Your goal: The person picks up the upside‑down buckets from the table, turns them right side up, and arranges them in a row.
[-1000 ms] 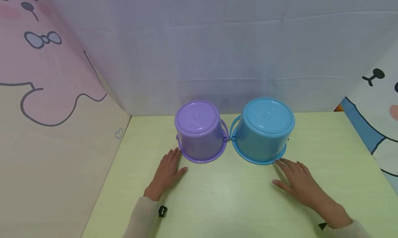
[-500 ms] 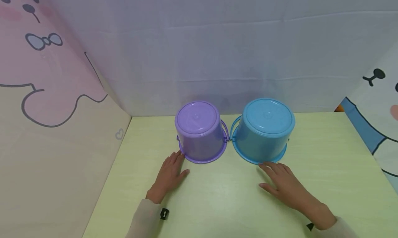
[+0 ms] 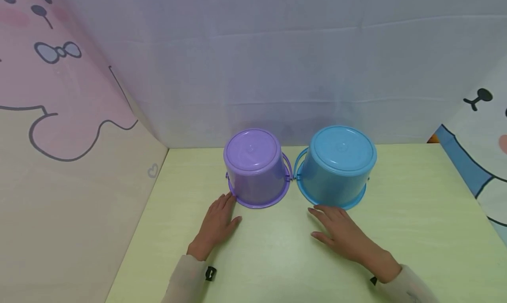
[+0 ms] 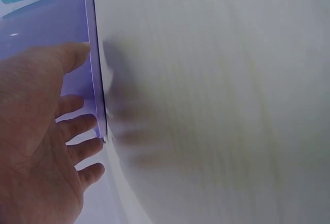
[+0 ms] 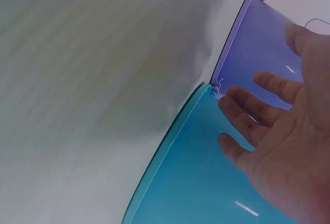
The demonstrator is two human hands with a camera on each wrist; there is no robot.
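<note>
Two plastic buckets stand upside down, side by side, toward the back of the table. The smaller purple bucket point(image 3: 257, 180) is on the left; the larger blue bucket point(image 3: 334, 184) is on the right, their handles meeting between them. My left hand point(image 3: 215, 224) is at the purple bucket's front left rim, fingers loosely extended; whether they touch it I cannot tell. My right hand point(image 3: 342, 235) hovers in front of the blue bucket's rim with fingers spread and nothing in them. In the right wrist view the right fingers point(image 5: 240, 113) are apart from the blue wall. What lies under the buckets is hidden.
The pale yellow-green table point(image 3: 277, 259) reaches back to a light cloth wall point(image 3: 257, 65). A pink cartoon panel point(image 3: 67, 87) borders the left side, and a white bear panel point(image 3: 475, 131) the right. Dark straps show at both sleeves.
My right hand has slid left along the front of the blue bucket, from its right side toward its left. The left hand has shifted only slightly. Both buckets stay put.
</note>
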